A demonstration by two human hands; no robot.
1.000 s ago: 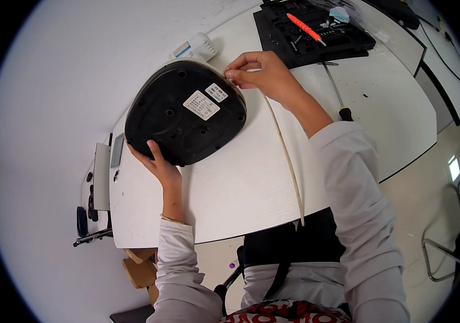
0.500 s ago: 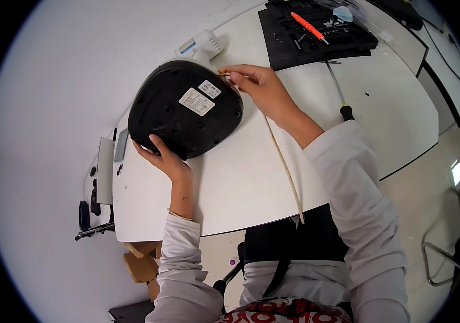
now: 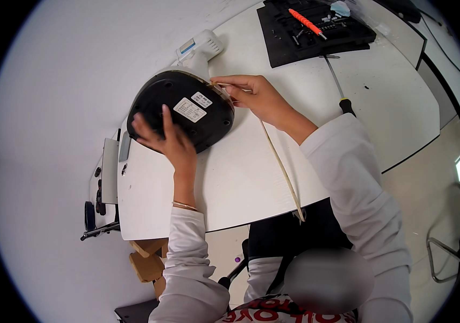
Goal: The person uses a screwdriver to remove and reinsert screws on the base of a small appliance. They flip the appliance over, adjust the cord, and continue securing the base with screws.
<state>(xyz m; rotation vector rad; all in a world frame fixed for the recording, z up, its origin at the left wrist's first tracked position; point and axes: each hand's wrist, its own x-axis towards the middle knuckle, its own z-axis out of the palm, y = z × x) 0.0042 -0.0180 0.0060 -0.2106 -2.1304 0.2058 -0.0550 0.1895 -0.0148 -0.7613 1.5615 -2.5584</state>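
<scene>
A white appliance (image 3: 199,51) is tipped so that its rounded black base (image 3: 208,129), with two white labels, faces me; its exact kind does not show. My left hand (image 3: 176,142) is over the base's lower left part, fingers spread and blurred; whether the palm touches is unclear. At the base's upper right edge, my right hand (image 3: 257,97) pinches a thin pale power cord (image 3: 276,153). Below that hand the cord runs down across the white table (image 3: 230,194) and over its front edge.
A black tool case (image 3: 316,32) at the back right holds small metal bits, with an orange-handled screwdriver (image 3: 305,23) on top. A black-and-yellow-handled screwdriver (image 3: 343,99) lies to the right. Cardboard boxes (image 3: 146,264) are below the table's left side.
My left hand has left the base's lower edge and moved up over its face, fingers spreading. The base has tilted back and shifted slightly left; my right hand still pinches the cord.
</scene>
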